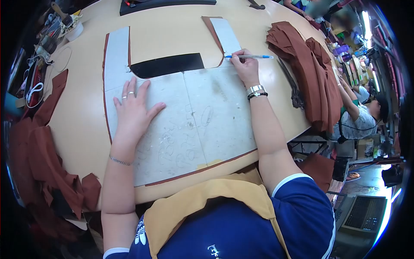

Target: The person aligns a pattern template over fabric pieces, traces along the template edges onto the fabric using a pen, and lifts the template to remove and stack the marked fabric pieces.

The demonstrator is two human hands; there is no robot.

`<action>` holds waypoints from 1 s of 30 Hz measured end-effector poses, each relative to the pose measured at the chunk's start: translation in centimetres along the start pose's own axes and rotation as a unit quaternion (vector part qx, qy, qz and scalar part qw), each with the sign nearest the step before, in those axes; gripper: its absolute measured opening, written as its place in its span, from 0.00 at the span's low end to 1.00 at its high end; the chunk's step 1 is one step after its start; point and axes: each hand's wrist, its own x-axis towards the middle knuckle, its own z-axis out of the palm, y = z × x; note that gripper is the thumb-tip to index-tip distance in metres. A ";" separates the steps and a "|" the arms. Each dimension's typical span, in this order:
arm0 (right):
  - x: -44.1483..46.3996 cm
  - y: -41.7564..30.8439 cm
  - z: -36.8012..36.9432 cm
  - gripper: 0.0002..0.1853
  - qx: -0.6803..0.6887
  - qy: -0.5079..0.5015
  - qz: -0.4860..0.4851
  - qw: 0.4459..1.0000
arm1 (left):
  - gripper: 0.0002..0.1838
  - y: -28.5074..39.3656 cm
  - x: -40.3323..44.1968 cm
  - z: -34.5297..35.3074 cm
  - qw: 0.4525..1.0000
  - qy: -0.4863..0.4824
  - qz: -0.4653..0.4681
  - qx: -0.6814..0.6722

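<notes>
Pale, wood-toned tabletop (172, 32) fills most of the frame, and on it, across the centre, lies your large grey-white template (172, 116), with two strips reaching toward the top and handwriting on its lower part. Reddish-brown cloth (194, 173) shows from under it along the left and bottom edges. A rumpled brown fabric pile (306, 82) lies at the upper right; more brown fabric (45, 151) hangs in folds at the left edge.

Your left forearm rises from the bottom left, leaning slightly right, with a thin bracelet at the wrist. Your left hand (133, 108) is palm down on the template, just below the left strip, its fingers spread toward the top and its thumb angled out to the right. Your right forearm slants up and left from the lower right, a silver band and a dark one around its wrist. Your right hand (246, 68) is bent inward at the template's upper right, its fingers curled, with thumb and forefinger pinching the pen.

Between the two strips sits a black piece (168, 64), along the template's inner edge. A long dark tool (291, 82) lies between your right arm and the fabric pile. Smallest is the blue-and-clear pen (258, 56), nearly level across the frame, its tip pointing left beside the base of the right strip.
</notes>
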 end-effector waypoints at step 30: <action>-7.8 -14.3 6.8 0.19 0.187 -0.264 0.010 0.946 | 0.12 1.9 -1.0 -1.7 0.919 0.119 0.081 -0.367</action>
